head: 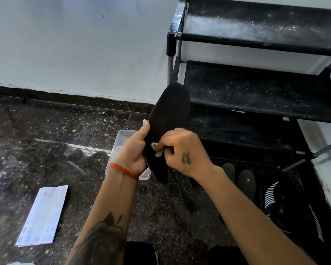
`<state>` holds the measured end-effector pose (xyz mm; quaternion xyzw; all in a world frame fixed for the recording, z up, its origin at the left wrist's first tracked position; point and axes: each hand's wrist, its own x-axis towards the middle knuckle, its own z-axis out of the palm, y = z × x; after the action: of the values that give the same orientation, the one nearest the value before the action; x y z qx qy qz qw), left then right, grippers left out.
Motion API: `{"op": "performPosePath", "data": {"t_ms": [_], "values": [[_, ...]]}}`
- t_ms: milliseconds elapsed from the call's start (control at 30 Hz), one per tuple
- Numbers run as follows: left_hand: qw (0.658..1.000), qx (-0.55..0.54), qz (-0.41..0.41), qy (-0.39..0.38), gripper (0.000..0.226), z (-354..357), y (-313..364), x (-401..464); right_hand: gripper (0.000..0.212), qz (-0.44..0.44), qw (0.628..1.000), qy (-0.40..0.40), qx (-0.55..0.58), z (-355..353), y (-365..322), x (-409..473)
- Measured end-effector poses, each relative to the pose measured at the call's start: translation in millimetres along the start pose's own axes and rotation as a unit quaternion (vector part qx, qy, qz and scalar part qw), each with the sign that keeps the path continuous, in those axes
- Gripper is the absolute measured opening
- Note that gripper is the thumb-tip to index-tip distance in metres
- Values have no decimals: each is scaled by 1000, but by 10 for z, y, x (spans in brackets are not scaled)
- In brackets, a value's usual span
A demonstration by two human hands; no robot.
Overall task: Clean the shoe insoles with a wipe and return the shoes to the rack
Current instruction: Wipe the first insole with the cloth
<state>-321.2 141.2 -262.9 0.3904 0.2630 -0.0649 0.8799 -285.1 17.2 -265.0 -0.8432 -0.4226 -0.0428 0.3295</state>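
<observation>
White packet (43, 215) lies flat on the dark speckled floor (46, 134) at abt 8 o'clock, printed w/ faint bluish dots, well apart from the rest. Clear plastic tub (120, 138) sits on the floor near centre, partly hidden behind the left wrist, which wears a red thread band (123, 169); forearm has a rose tattoo.

Left hand (135, 150) is curled round the left edge of a black insole (168, 115), thumb up along the rim, fingers wrapped behind it; the insole is held upright in the air at frame centre, toe end pointing to abt 12 o'clock, heel end hanging below both hands. Right hand (185, 150) is closed tight, fingers bunched, pinching a small crumpled whitish wipe (157, 149) and pressing it against the insole's lower middle, just beside the left palm. Small tattoo on the back of the right hand.

Second insole (183, 192) lies flat on the floor at abt 5 o'clock, below the right wrist. Two dark rounded toe ends (245, 180) show just right of it, under the forearm; can't tell if shoes or more insoles. Black shoe w/ white stripes (287, 205) sits at 4 o'clock on the floor by the rack's foot. Black shoe rack (256, 88) fills 1 to 3 o'clock, its fabric shelves dusty w/ white specks.
</observation>
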Motion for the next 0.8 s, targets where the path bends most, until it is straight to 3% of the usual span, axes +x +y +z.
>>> {"op": "performPosePath", "data": {"t_ms": [133, 267, 467, 667, 800], "values": [[1000, 1, 10, 0, 54, -35, 12, 15, 25, 61, 996, 16, -63, -112, 121, -42], [1000, -21, 4, -21, 54, 5, 9, -11, 25, 105, 981, 148, 77, -113, 52, 21], [999, -32, 5, -6, 53, -26, 3, 15, 26, -4, 997, 46, 62, 52, -76, 2], [1000, -3, 2, -2, 55, -38, -3, 33, 18, 93, 994, -18, -49, -107, 65, -32], [1000, -17, 11, -19, 51, -20, 10, 13, 17, 204, 967, 129, 86, -226, 122, 19]]}}
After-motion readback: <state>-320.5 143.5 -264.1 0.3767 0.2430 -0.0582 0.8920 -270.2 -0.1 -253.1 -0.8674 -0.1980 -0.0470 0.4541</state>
